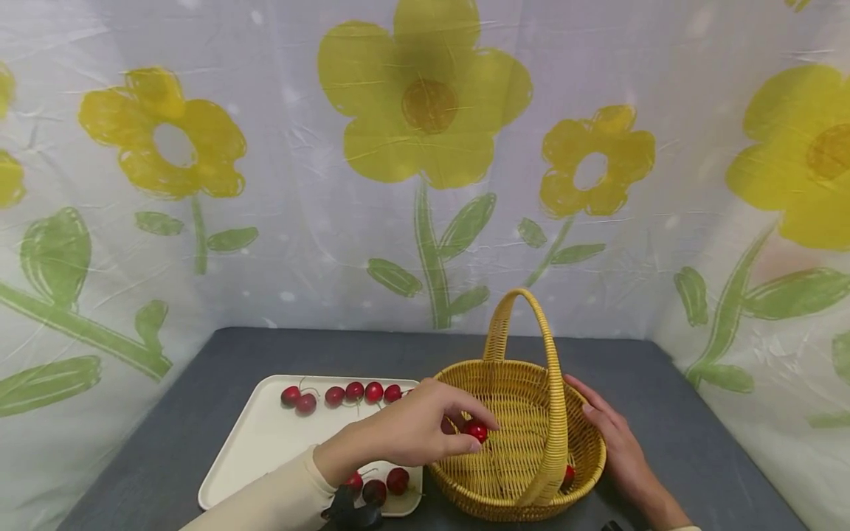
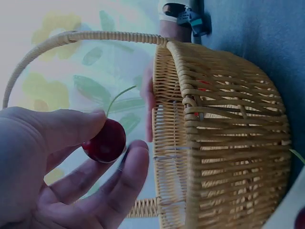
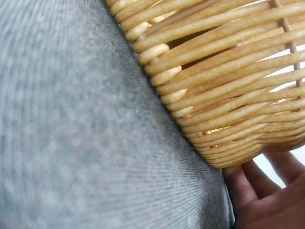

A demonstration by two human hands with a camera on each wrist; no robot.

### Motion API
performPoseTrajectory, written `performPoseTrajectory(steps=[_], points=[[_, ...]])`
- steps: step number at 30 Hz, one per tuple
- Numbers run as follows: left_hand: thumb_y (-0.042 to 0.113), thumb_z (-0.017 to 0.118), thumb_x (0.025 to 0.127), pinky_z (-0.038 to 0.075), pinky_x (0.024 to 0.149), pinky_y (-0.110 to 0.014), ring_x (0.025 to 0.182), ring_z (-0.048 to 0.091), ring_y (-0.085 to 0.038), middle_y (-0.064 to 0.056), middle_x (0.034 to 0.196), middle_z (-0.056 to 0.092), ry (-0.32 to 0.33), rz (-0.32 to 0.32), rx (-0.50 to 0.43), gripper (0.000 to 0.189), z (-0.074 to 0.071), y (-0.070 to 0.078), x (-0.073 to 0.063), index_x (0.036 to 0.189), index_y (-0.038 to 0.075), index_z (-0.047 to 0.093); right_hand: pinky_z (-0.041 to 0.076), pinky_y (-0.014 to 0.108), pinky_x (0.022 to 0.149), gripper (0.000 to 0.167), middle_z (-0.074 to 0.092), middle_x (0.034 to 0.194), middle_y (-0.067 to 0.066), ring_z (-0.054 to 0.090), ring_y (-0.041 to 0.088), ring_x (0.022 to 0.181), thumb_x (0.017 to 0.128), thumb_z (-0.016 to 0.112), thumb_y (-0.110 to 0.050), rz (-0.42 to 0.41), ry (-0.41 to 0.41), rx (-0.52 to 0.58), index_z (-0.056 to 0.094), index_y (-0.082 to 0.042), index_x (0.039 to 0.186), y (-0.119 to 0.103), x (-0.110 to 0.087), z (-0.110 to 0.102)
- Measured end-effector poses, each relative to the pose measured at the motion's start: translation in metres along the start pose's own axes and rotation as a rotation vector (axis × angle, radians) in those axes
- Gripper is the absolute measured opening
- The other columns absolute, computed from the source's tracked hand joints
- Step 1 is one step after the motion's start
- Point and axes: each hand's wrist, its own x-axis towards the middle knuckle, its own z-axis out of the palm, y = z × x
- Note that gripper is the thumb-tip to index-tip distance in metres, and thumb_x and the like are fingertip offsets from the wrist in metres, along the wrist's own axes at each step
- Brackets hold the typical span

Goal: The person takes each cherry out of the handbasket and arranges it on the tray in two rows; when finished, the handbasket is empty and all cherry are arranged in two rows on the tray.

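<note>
My left hand (image 1: 425,424) pinches a dark red cherry (image 2: 106,141) between thumb and fingers, its green stem pointing up past the thumb in the left wrist view. In the head view that hand reaches over the left part of a yellow wicker basket (image 1: 458,487) with a tall arched handle. Another cherry (image 1: 569,476) lies inside the basket at the right, partly behind the handle. My right hand (image 1: 617,446) rests against the basket's right side, thumb at the rim. Its fingers (image 3: 259,183), fairly straight, touch the outer weave in the right wrist view.
Left of the basket, a cream tray (image 1: 249,450) lies on the dark grey table (image 1: 159,450). Several cherries (image 1: 354,391) line its far side, and more cherries (image 1: 398,481) sit near its front right corner, partly behind my left arm. A flower-printed curtain (image 1: 285,243) surrounds the table.
</note>
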Motion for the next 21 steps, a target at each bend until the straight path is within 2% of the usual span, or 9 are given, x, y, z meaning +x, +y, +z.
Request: performPoseTrajectory(steps=[4,10,15,21], points=[[0.013,0.079,0.102,0.062,0.088,-0.020,0.103,0.073,0.000,0.004,0.126,0.079,0.034,-0.025,-0.034,0.027,-0.007,0.000,-0.015,0.125,0.027,0.082,0.055,0.019,0.105,0.054,0.047,0.163,-0.020,0.057,-0.005,0.140,0.123,0.030,-0.031,-0.002,-0.001,-0.004,0.030,-0.015,0.174,0.000,0.000,0.000],[0.016,0.079,0.102,0.063,0.088,-0.022,0.109,0.072,-0.005,0.007,0.124,0.078,0.100,-0.041,-0.049,0.027,-0.015,-0.007,-0.040,0.126,0.027,0.082,0.055,0.019,0.106,0.055,0.047,0.163,-0.020,0.056,-0.006,0.140,0.123,0.031,-0.031,0.001,0.003,-0.004,0.029,-0.012,0.174,0.000,0.000,0.001],[0.023,0.075,0.106,0.063,0.092,-0.026,0.111,0.074,-0.006,0.011,0.122,0.080,0.175,-0.056,-0.005,0.022,-0.023,-0.015,-0.067,0.125,0.031,0.082,0.054,0.017,0.105,0.056,0.047,0.163,-0.021,0.056,-0.008,0.139,0.123,0.032,-0.032,0.017,0.014,-0.025,0.030,-0.011,0.174,-0.001,0.000,0.001],[0.023,0.077,0.104,0.063,0.092,-0.025,0.112,0.073,-0.007,0.010,0.119,0.081,0.240,-0.109,0.023,0.021,-0.034,-0.019,-0.100,0.123,0.029,0.082,0.055,0.018,0.104,0.055,0.048,0.161,-0.022,0.056,-0.008,0.138,0.123,0.032,-0.033,0.017,0.024,-0.041,0.031,-0.013,0.174,0.000,0.000,0.001]])
